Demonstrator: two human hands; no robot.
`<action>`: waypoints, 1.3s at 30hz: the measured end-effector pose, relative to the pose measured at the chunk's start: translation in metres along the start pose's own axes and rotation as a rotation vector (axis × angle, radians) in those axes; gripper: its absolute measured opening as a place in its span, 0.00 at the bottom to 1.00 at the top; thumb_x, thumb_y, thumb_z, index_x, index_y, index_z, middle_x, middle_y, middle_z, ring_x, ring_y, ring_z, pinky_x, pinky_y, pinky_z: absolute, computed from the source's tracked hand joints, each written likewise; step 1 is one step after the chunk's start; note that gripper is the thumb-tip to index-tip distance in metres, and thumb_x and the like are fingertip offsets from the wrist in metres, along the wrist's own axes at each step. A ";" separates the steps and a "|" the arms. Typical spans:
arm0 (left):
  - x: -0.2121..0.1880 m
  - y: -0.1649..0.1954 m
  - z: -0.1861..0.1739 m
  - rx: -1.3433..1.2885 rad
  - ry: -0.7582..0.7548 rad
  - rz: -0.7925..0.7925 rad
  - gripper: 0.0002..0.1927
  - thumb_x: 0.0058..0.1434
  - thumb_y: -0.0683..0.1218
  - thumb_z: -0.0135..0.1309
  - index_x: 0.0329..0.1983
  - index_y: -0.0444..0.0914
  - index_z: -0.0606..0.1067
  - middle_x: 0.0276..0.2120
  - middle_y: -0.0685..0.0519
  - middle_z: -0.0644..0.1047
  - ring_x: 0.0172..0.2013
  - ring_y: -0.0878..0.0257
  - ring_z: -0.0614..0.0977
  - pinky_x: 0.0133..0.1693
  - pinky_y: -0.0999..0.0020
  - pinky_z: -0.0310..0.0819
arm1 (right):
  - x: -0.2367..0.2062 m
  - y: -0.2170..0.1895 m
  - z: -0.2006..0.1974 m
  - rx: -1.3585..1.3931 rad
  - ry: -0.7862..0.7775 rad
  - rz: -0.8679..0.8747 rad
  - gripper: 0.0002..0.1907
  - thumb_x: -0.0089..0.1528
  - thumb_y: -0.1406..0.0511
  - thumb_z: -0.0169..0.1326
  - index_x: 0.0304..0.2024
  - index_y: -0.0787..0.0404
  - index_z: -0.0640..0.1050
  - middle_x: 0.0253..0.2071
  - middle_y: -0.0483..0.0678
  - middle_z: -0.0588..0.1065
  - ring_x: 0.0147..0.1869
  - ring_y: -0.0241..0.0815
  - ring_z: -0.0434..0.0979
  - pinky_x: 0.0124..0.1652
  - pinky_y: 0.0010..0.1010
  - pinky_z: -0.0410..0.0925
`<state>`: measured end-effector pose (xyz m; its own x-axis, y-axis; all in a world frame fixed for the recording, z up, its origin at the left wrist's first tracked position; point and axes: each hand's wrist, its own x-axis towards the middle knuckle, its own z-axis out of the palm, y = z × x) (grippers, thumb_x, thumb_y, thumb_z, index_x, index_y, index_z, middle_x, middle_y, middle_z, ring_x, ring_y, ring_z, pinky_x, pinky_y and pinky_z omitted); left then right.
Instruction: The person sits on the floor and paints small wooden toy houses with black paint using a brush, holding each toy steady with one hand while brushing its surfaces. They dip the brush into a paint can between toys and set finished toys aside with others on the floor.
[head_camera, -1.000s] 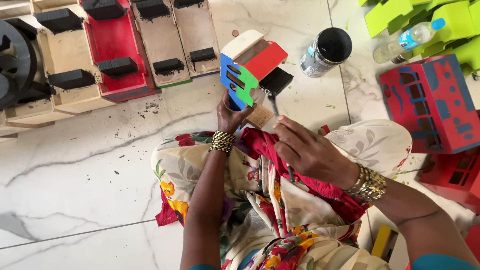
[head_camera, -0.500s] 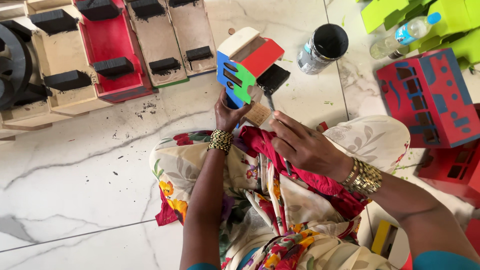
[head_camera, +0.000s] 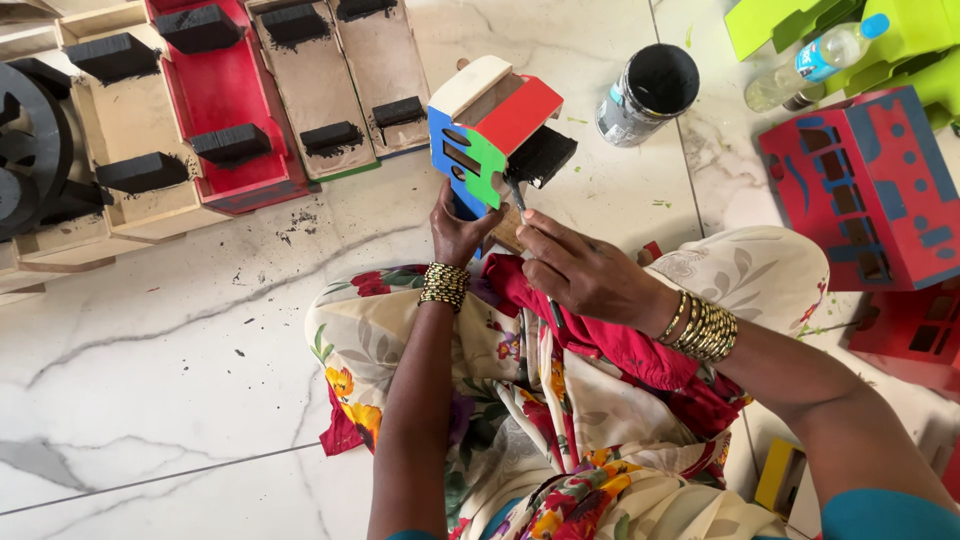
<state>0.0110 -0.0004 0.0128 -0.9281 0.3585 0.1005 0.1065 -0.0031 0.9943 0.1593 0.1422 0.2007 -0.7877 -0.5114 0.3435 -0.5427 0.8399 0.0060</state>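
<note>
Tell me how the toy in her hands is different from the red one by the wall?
The held toy has blue, green, red and bare wood faces; the red toy is red with blue marks. The held toy is lifted in the left hand; the red toy lies on the floor. Both are painted box shapes.

bright, even daylight, soft shadows, sharp focus throughout.

Left hand (head_camera: 458, 222) grips multicoloured wooden toy (head_camera: 488, 130) from below. Right hand (head_camera: 583, 272) holds brush (head_camera: 516, 194) against its green patch. Paint can (head_camera: 650, 94) stands nearby on floor (head_camera: 180, 350).
</note>
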 end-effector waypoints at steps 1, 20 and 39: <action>0.000 0.000 0.000 0.006 0.004 -0.002 0.32 0.49 0.45 0.72 0.55 0.34 0.72 0.41 0.50 0.83 0.40 0.65 0.85 0.44 0.67 0.82 | 0.002 0.001 -0.001 0.016 0.004 -0.001 0.08 0.63 0.69 0.56 0.42 0.65 0.74 0.61 0.61 0.71 0.71 0.60 0.69 0.60 0.43 0.73; -0.001 0.000 0.001 -0.013 -0.003 -0.011 0.30 0.50 0.44 0.72 0.54 0.34 0.73 0.40 0.50 0.83 0.39 0.65 0.85 0.43 0.67 0.82 | 0.003 0.000 -0.001 -0.008 0.030 0.014 0.07 0.63 0.69 0.55 0.41 0.65 0.73 0.60 0.62 0.72 0.71 0.61 0.69 0.62 0.44 0.71; -0.001 0.001 0.001 0.014 -0.001 0.011 0.31 0.50 0.45 0.72 0.55 0.33 0.72 0.41 0.49 0.83 0.39 0.64 0.85 0.43 0.67 0.82 | 0.005 -0.002 -0.003 0.012 0.050 0.045 0.08 0.63 0.69 0.57 0.41 0.66 0.73 0.59 0.60 0.71 0.71 0.59 0.69 0.60 0.42 0.73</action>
<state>0.0128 0.0001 0.0137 -0.9265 0.3594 0.1113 0.1218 0.0064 0.9925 0.1571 0.1384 0.2053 -0.7962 -0.4630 0.3895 -0.5105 0.8596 -0.0218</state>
